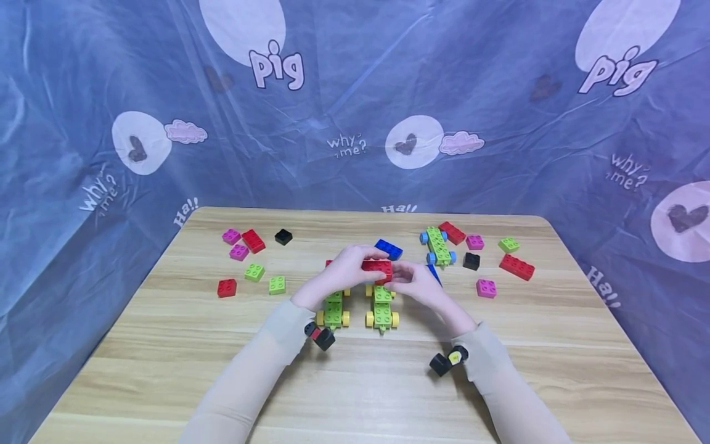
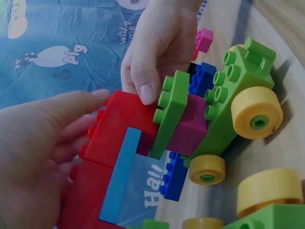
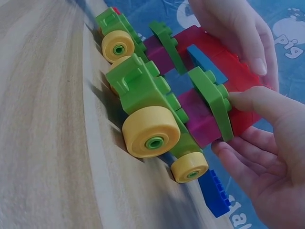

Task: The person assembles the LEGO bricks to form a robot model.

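The red bar is at the centre of the frame, its long axis running left to right, across the two cars. The left car and right car point the other way, nose to tail from the middle of the frame toward its bottom edge, side by side on the desk with a gap between them. So bar and cars stand about square to each other, the bar bridging above their upper ends.

The left hand comes in from the lower left and lies over the bar, its grip round it with the thumb on the near side and fingers behind. The right hand comes from the lower right and is nearer the bar's right end, which it grasps between thumb and fingers; in the right wrist view its thumb touches the green plate there. The bar thus lies to the left of the right grip and below the left palm. Its left end shows past the left hand, with no fingers seen on it.

Under that plate a purple brick joins it to the right car. A blue strip lies against the bar between the cars. Whether the bar is fully pressed down, I cannot tell
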A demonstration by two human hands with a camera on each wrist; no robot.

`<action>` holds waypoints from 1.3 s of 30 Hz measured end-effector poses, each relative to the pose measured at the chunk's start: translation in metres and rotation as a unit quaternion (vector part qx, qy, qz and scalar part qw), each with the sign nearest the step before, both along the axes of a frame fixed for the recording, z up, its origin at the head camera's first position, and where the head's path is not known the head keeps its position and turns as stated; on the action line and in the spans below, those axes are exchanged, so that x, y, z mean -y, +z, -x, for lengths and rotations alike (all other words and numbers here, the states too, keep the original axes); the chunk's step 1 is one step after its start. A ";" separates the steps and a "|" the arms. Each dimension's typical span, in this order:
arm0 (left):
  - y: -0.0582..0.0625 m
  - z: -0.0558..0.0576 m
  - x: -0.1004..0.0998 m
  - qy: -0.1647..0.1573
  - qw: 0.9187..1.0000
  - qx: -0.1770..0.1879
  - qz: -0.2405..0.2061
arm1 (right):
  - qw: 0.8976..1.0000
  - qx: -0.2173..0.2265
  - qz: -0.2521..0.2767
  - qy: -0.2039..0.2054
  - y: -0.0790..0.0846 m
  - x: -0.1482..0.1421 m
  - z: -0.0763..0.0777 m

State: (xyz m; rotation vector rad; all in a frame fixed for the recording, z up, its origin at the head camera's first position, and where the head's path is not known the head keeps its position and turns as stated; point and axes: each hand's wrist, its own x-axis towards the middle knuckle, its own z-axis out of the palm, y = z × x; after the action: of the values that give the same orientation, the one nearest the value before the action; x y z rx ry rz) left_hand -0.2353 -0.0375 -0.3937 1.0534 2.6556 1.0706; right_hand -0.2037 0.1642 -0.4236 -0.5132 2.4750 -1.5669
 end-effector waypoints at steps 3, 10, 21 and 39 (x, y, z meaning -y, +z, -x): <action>-0.001 -0.001 0.003 -0.002 0.999 -0.001 -0.038 | 1.000 -0.001 0.000 -0.001 -0.010 -0.002 0.006; -0.002 -0.008 0.013 -0.007 0.994 -0.027 -0.108 | 1.000 -0.013 -0.016 -0.014 -0.015 -0.004 0.009; -0.004 -0.006 0.041 0.028 0.990 -0.045 -0.132 | 0.999 -0.032 0.022 -0.013 -0.002 0.002 0.008; -0.024 0.003 0.080 0.025 0.997 0.018 -0.075 | 0.998 -0.048 -0.038 0.010 0.011 0.026 0.016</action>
State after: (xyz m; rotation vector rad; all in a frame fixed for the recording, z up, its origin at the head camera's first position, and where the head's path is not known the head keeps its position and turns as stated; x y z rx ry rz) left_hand -0.2378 -0.1172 -0.4179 0.9848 2.6212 1.3041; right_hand -0.2201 0.1383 -0.4129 -0.6126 2.5805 -1.4674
